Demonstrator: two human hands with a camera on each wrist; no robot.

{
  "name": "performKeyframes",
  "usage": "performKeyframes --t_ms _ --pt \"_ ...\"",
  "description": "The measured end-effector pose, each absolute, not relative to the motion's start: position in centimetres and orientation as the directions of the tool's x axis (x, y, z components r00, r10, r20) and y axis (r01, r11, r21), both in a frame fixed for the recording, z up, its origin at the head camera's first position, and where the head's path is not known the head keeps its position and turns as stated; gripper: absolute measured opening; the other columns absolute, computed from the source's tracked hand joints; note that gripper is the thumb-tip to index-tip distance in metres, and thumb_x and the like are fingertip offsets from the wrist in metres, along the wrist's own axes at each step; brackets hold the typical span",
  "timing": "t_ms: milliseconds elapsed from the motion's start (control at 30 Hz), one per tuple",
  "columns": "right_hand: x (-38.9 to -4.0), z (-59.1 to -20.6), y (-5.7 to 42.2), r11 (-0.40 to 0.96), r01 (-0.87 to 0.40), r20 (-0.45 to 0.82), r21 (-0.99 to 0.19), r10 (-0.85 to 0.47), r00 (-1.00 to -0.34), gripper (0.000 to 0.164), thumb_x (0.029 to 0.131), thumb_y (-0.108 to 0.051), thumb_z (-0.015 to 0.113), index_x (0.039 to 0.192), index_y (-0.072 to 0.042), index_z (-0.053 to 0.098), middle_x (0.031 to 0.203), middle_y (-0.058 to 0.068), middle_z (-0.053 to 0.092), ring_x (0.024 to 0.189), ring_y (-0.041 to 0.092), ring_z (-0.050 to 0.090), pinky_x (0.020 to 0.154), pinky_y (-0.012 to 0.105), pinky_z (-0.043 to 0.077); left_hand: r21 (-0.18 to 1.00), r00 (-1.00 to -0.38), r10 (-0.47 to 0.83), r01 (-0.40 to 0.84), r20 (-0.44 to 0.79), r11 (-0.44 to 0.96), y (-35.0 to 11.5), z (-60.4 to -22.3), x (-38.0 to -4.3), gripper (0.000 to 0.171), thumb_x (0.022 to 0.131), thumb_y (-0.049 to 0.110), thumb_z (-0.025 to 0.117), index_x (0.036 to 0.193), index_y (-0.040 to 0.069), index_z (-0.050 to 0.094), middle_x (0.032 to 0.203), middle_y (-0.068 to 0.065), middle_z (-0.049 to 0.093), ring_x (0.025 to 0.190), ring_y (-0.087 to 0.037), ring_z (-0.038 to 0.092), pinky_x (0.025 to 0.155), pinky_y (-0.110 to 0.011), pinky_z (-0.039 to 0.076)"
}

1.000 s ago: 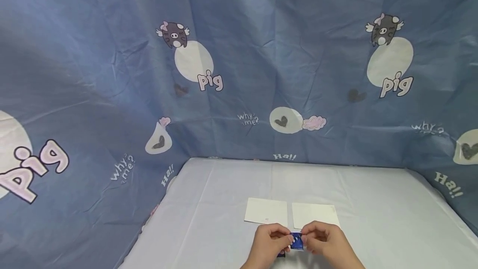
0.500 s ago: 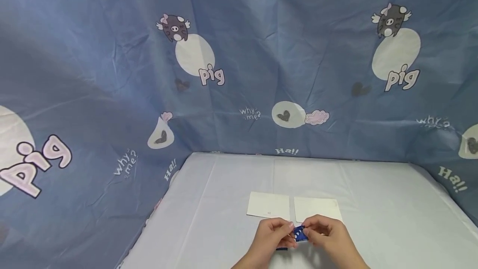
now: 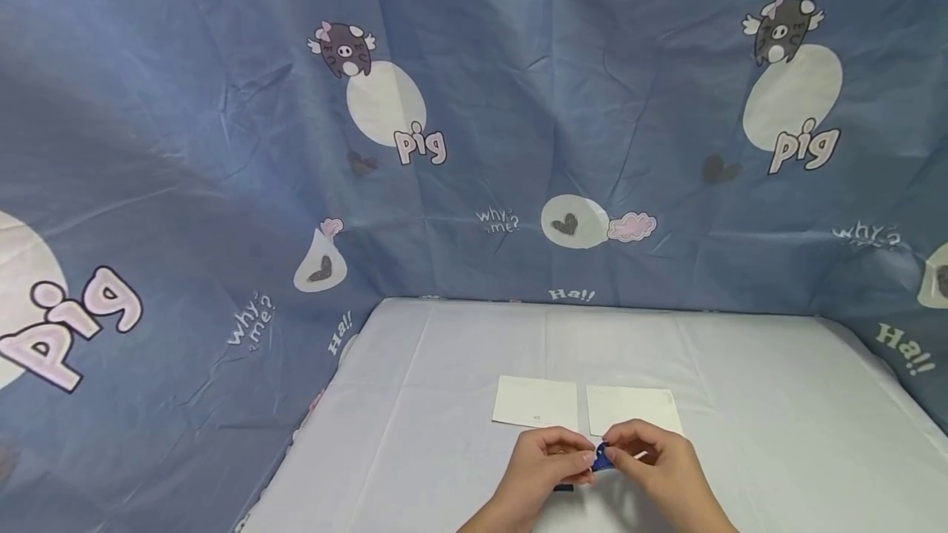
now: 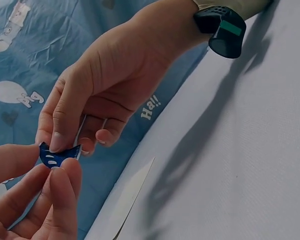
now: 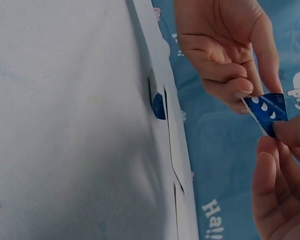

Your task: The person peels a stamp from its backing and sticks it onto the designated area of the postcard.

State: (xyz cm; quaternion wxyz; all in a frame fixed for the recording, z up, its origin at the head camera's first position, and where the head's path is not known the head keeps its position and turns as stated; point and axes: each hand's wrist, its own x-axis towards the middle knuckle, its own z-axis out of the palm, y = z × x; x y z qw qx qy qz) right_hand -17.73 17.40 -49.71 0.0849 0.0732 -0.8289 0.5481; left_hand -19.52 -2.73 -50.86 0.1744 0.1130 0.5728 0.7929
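At near edge, left hand (image 3: 544,461) and right hand (image 3: 657,457), close together, raised over white tabletop (image 3: 437,451). With each grip, pinching small blue packet (image 3: 601,458) between thumb and fingertips, from left and right sides. Bent, white-marked, held up clear of tabletop. Lower, partly hidden by left hand, lying on tabletop: second blue piece (image 3: 564,488). Just beyond hands, left white card (image 3: 535,402) and right white card (image 3: 633,408), flat, side by side, narrow gap between. At far side, hanging blue cloth (image 3: 474,89) printed with pigs and lettering.
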Motion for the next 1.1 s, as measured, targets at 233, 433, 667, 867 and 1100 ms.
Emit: performKeyframes --t_ms 233,433,667,867,1100 --pt "-17.57 -49.71 17.00 0.435 -0.311 0.341 -0.845 -0.009 -0.940 0.026 0.079 -0.012 0.087 0.094 -0.021 0.067 0.079 -0.008 0.068 0.071 0.009 0.066 0.058 0.027 0.054 0.962 -0.912 0.411 -0.102 0.013 -0.255 -2.69 -50.84 -19.37 0.019 0.087 0.009 0.078 0.101 -0.004 0.075 0.095 -0.018 0.074 0.073 -0.013 0.072 0.070 -0.026 0.059" --pt "-17.60 -49.86 16.94 0.520 -0.422 0.470 -0.743 -0.044 -0.882 0.037 0.075 -0.006 0.088 0.083 -0.030 0.062 0.076 -0.018 0.063 0.068 0.005 0.062 0.056 0.025 0.052 0.958 -0.910 0.413 -0.085 0.038 -0.275 -2.67 -50.95 -19.33 0.022 0.087 0.008 0.078 0.102 -0.007 0.073 0.091 -0.014 0.074 0.071 -0.012 0.071 0.069 -0.025 0.059" --pt "-17.56 -50.01 17.01 0.414 -0.458 0.442 -0.787 -0.140 -0.886 0.015 0.089 -0.015 0.078 0.093 -0.028 0.075 0.090 -0.014 0.072 0.078 0.008 0.068 0.058 0.028 0.056 0.956 -0.918 0.395 -0.086 0.033 -0.279 -2.58 -51.05 -19.47 0.023 0.087 0.010 0.079 0.102 -0.006 0.071 0.089 -0.012 0.073 0.072 -0.013 0.071 0.067 -0.025 0.059" --pt "-17.38 -49.87 16.93 0.349 -0.311 0.287 -0.884 -0.119 -0.950 0.006 0.091 -0.029 0.076 0.096 -0.029 0.078 0.095 -0.011 0.074 0.087 0.012 0.070 0.067 0.031 0.059 0.958 -0.926 0.378 -0.087 0.023 -0.272 -2.60 -50.93 -19.58 0.023 0.089 0.014 0.078 0.100 -0.004 0.070 0.088 -0.012 0.073 0.071 -0.014 0.071 0.067 -0.025 0.059" --pt "-17.41 -50.00 17.18 0.251 -0.289 0.250 -0.924 -0.174 -0.952 0.012 0.093 -0.023 0.074 0.102 -0.016 0.079 0.092 -0.001 0.074 0.081 0.017 0.069 0.066 0.036 0.061 0.963 -0.930 0.365 -0.059 0.043 -0.264 -2.66 -50.83 -19.33 0.022 0.091 0.013 0.075 0.101 -0.006 0.069 0.088 -0.012 0.073 0.070 -0.013 0.069 0.066 -0.023 0.058"
